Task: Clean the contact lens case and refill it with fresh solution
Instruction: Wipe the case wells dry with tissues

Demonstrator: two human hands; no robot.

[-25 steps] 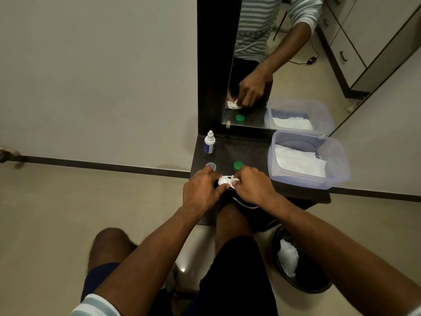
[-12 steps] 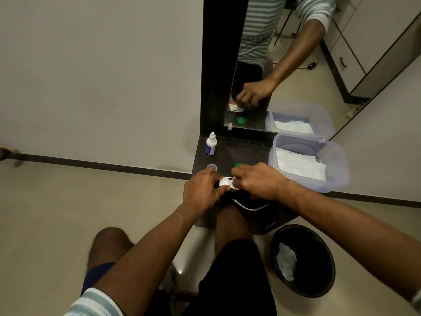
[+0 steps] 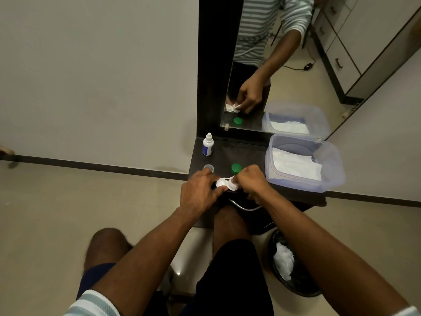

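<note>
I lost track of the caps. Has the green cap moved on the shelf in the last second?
No. The green cap sits at the same spot, right of the clear cap and below the bottle.

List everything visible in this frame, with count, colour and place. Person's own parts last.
lens case: 1, white, held over the shelf's front edge
tissue: 1, white, pressed on the case's right well
green cap: 1, on shelf behind the hands
clear cap: 1, on shelf, front left
bottle: 1, white with blue label, shelf back left
tub: 1, clear plastic, shelf right, white tissues inside
shelf: 1, dark, below mirror
mirror: 1, dark frame, on wall
bin: 1, black, floor lower right, used tissue inside
left hand: holds case
right hand: holds tissue
</note>
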